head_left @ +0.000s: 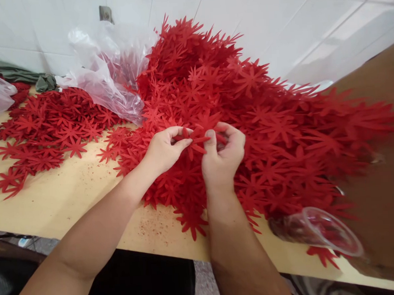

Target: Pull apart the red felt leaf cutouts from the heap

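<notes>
Between my two hands is a red flower-shaped cutout [196, 141] with long narrow petals. My left hand [169, 148] pinches one of its petals between thumb and fingers. My right hand [224, 152] is closed, with its thumb against the petals on the other side; its fingertips are partly hidden. Both hands are just above a large heap of the same red cutouts [269, 125], which rises toward the wall. It cannot be told whether the held piece is one layer or several.
A smaller pile of red cutouts [49, 130] lies at the left. Behind it is a crumpled clear plastic bag [109, 72]. A clear plastic cup [308, 227] lies on its side near the front right edge of the pale table [86, 185]. A brown panel [386, 189] bounds the right.
</notes>
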{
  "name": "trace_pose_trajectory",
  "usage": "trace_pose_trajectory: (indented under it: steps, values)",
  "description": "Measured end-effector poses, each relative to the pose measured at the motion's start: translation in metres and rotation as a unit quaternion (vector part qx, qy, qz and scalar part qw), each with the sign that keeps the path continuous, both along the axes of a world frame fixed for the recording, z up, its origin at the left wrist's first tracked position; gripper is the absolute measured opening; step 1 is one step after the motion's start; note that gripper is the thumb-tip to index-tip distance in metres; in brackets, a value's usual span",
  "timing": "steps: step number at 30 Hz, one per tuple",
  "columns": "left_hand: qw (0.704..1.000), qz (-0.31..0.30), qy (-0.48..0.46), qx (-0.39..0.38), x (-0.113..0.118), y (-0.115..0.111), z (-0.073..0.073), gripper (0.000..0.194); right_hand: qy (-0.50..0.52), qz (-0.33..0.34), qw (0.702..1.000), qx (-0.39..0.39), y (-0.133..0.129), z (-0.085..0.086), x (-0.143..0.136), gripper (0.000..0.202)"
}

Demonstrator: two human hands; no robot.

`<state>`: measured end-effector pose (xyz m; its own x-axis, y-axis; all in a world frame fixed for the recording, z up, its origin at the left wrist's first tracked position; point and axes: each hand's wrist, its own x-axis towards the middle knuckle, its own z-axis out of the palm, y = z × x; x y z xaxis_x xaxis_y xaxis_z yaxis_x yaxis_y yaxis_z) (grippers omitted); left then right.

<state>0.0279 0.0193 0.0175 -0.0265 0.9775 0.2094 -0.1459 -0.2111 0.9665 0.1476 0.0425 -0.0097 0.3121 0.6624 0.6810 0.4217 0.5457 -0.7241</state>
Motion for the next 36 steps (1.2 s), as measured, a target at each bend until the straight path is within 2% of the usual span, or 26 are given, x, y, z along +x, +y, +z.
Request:
trace_pose_trajectory:
  steps: [2,4,6,11,14,19,21,24,29,32,36]
  values:
    - [1.0,0.011,0.024,0.01,0.001,-0.001,0.0,0.012,-0.04,-0.011,0.998,0.047,-0.002,-0.001,0.0,0.045]
    - [0.998,0.035,0.043,0.021,0.0,-0.001,-0.001,0.012,-0.078,-0.017,0.993,0.083,-0.006,0.0,0.0,0.041]
    - [0.997,0.053,0.053,0.03,-0.001,0.0,-0.002,0.012,-0.089,0.01,0.992,0.089,-0.01,0.001,-0.003,0.035]
    - [0.995,0.07,0.055,0.055,-0.002,0.0,-0.002,0.011,-0.051,0.122,0.991,-0.008,-0.015,0.004,-0.011,0.027]
    - [0.989,0.086,0.09,0.075,0.0,-0.006,0.0,0.013,-0.016,0.155,0.987,-0.044,-0.013,0.005,-0.013,0.024]
    - [0.989,0.071,0.1,0.084,0.007,-0.015,-0.001,0.023,0.042,0.191,0.978,-0.075,-0.009,0.003,-0.011,0.018]
    - [0.99,0.077,0.087,0.079,0.008,-0.014,-0.002,0.03,0.05,0.186,0.978,-0.076,-0.008,0.003,-0.01,0.013]
    - [0.994,0.066,0.053,0.067,0.007,-0.009,-0.004,0.029,0.055,0.125,0.989,-0.052,-0.007,0.005,-0.007,0.014]
    - [0.998,-0.017,0.024,0.05,0.01,-0.006,-0.006,0.022,0.053,0.038,0.998,-0.022,-0.006,0.008,-0.003,0.017]
    - [0.998,-0.025,0.03,0.048,0.013,-0.006,-0.008,0.019,0.072,0.041,0.997,-0.011,-0.006,0.009,-0.005,0.018]
    - [0.999,0.024,0.007,0.048,0.01,-0.003,-0.008,0.011,0.127,0.102,0.986,-0.026,-0.006,0.008,-0.009,0.026]
